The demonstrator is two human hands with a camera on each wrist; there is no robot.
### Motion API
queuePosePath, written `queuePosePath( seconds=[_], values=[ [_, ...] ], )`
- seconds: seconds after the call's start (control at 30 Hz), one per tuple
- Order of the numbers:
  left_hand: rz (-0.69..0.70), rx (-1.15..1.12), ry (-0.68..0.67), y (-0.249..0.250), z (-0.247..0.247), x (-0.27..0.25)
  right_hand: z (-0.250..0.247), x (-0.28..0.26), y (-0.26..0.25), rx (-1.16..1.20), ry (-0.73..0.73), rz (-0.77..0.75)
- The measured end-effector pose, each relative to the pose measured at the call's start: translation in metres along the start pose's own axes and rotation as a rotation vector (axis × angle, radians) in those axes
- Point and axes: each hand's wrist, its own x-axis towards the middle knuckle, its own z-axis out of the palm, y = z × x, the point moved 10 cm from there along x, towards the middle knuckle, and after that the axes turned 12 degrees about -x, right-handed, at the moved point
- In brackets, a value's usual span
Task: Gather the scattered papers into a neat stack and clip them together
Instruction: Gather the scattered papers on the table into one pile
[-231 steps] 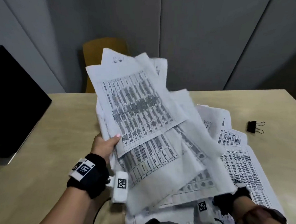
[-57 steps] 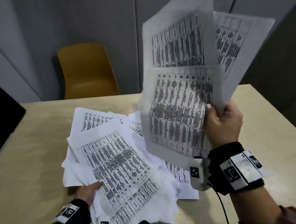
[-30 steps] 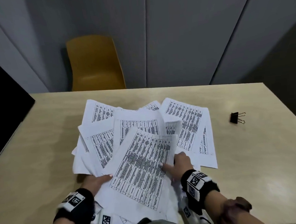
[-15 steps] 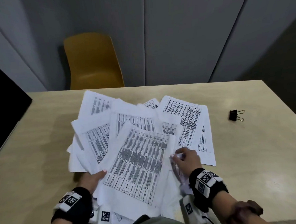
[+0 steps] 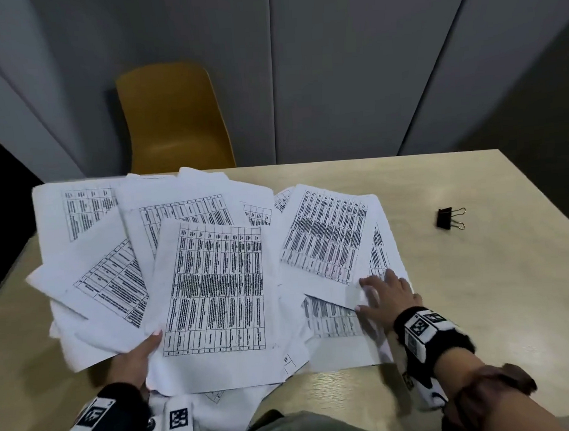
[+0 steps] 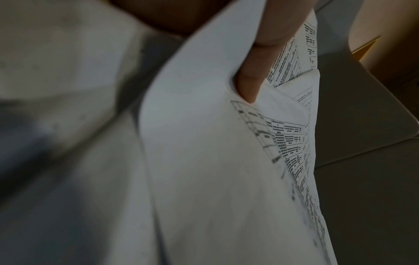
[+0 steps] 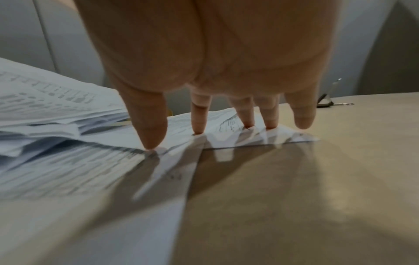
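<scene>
Since half a second ago your right hand (image 5: 388,297) has slid out to the right-hand sheets, and the left fan of papers (image 5: 214,285) has lifted toward you.

Left hand (image 5: 135,358): thumb on top of the printed-table sheets, pinching their near edge; the left wrist view shows that thumb (image 6: 251,86) pressed into soft, curling white paper. The other fingers are hidden beneath. Right hand: your fingers (image 7: 199,116) are spread and nearly straight, tips pressing a flat sheet corner (image 7: 292,137) onto the smooth pale wood-grain table (image 5: 478,287); the little finger hangs just off the paper. Papers are thin, matte, rectangular, overlapping loosely, unaligned. The black binder clip (image 5: 449,218) with wire handles lies on the table well apart from the papers, to the right, beyond your right fingertips.
</scene>
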Motion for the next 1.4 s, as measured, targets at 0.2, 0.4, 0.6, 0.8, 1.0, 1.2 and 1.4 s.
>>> queuePosePath(
  seconds=[0.2,0.4,0.6,0.8,1.0,1.2,1.4],
  values=[
    [0.008,-0.082,0.001,-0.003,-0.007,0.001,-0.026,0.004,0.038,0.211,0.198,0.285],
    [-0.044,-0.045,-0.037,-0.012,0.001,-0.002,-0.027,0.007,0.016,0.382,0.094,0.257],
    [-0.046,-0.043,-0.038,-0.012,0.000,-0.002,-0.012,-0.005,-0.006,0.615,0.059,0.304],
    [-0.048,-0.119,-0.052,-0.010,-0.006,0.003,-0.003,-0.009,0.005,0.791,0.038,0.283],
    [-0.027,-0.118,-0.043,0.003,-0.014,0.000,-0.004,-0.002,0.013,0.804,0.017,0.202],
    [-0.016,-0.113,-0.150,0.007,0.026,0.002,0.012,0.003,-0.025,0.733,-0.136,0.061],
    [-0.008,-0.046,-0.294,0.011,0.080,-0.007,0.023,0.003,-0.059,0.815,-0.293,-0.095]
  ],
)
